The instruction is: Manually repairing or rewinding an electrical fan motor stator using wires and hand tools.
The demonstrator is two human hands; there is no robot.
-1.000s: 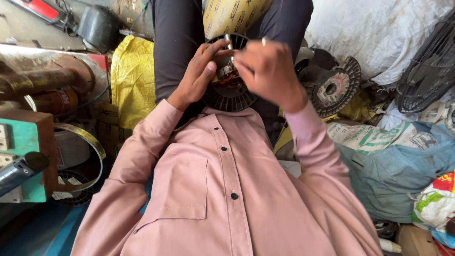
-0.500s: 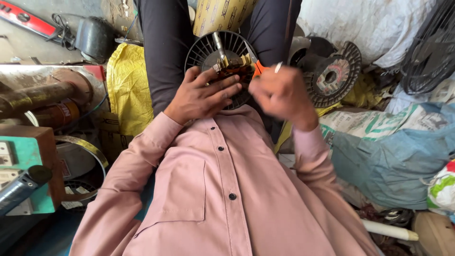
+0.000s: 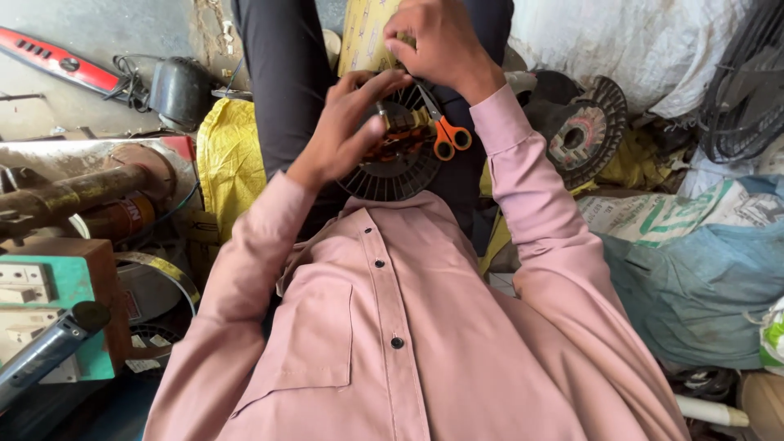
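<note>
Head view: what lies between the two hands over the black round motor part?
Between the left hand and the right hand lie orange-handled scissors, resting on the motor part beside its copper windings, as the head view shows.

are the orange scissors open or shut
Shut, it seems: the scissors lie on the black disc with both handle loops side by side; blades are partly hidden.
</note>
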